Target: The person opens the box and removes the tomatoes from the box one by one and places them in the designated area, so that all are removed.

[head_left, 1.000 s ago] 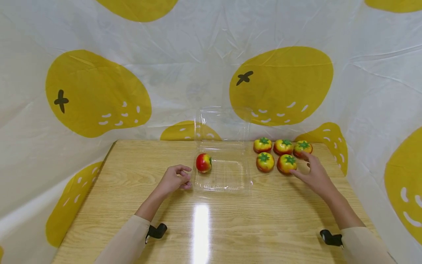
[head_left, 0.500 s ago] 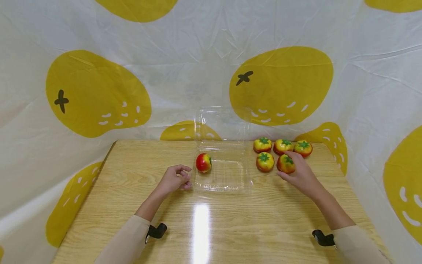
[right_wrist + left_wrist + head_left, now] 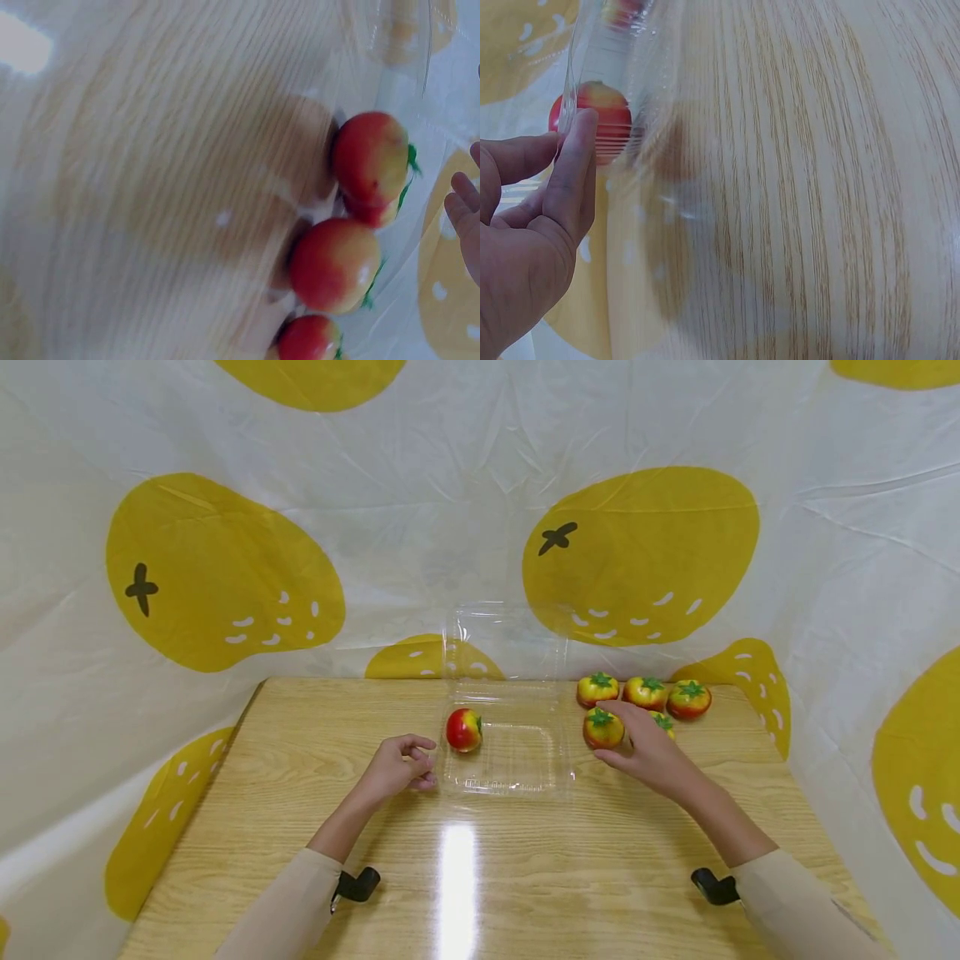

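Observation:
A clear plastic clamshell container [image 3: 517, 787] stands mid-table with its lid [image 3: 506, 643] raised at the back. One red-and-yellow tomato [image 3: 462, 732] lies on its side in the container's back left corner. My left hand [image 3: 393, 766] pinches the container's left rim between thumb and fingers, as the left wrist view shows. My right hand [image 3: 651, 750] reaches over the front left tomato [image 3: 602, 732] of the group, thumb and fingers spread about it. In the right wrist view, the fingers [image 3: 465, 196] appear apart from that tomato [image 3: 370, 157]. Another front tomato [image 3: 663, 723] is partly hidden behind my right hand.
Three more tomatoes stand in a row at the back right: a left one [image 3: 597, 689], a middle one [image 3: 644, 693] and a right one [image 3: 688, 699]. A white cloth [image 3: 420, 552] with yellow fruit prints hangs behind the wooden table [image 3: 555, 868].
My right hand has moved left, from the right side of the tomato group, past the front right tomato, to the front left one. My left hand and the container have stayed put.

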